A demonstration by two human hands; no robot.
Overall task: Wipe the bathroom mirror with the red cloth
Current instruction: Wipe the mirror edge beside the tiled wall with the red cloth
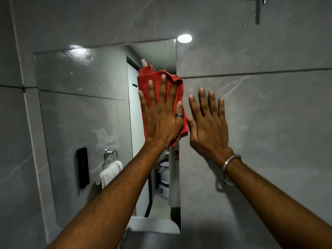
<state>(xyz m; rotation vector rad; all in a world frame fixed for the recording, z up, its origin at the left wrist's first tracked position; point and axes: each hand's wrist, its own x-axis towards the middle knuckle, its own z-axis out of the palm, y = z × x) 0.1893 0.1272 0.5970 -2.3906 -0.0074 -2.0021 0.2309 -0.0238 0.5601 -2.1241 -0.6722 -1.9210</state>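
Here the left hand (160, 114) lies flat with fingers spread on the red cloth (177, 90), pressing it against the bathroom mirror (80, 114) rather than gripping it; the open palm spreads pressure over a wide patch of fabric, which suits wiping glass. The cloth sits at the mirror's right edge, toward two o'clock on the glass, and its right margin laps slightly over onto the grey tiled wall (260, 123). A ring shows on the thumb of that hand.

The right hand (208, 123) is released and holds nothing: it rests palm-flat on the wall at three o'clock from the cloth, just beside it, its thumb close to the cloth's lower corner. It probably serves as a brace, steadying the person while they lean in. A metal bangle (230, 168) circles that wrist.

Reflected in the glass, toward seven o'clock from the cloth, are a white towel (109, 174) on a chrome ring and a black wall unit (83, 168). Streaky glare near the mirror's upper left, at ten o'clock, suggests much of the surface remains to be wiped, so the task looks partway done at best
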